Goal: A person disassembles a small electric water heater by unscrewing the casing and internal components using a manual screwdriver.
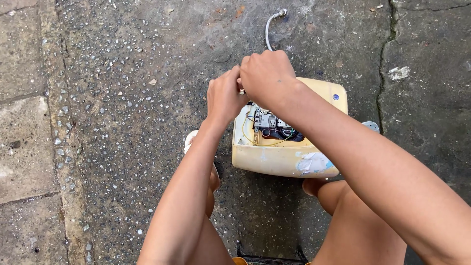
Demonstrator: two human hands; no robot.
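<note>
A yellowed plastic appliance casing (pixel 274 162) lies open on the concrete ground, with wires and a small grey electrical block (pixel 266 121) showing inside. My left hand (pixel 224 95) and my right hand (pixel 266 74) meet at the casing's far left corner, both with fingers closed. What they grip is hidden between them. A flexible metal hose (pixel 269 29) runs from behind my right hand to the far side.
Rough pebbled concrete lies all around. A crack (pixel 382 64) runs down the ground on the right, and paving slabs (pixel 22 122) border the left. My bare knees and a white sandal (pixel 190 141) are near the casing. A dark frame (pixel 267 257) sits at the bottom edge.
</note>
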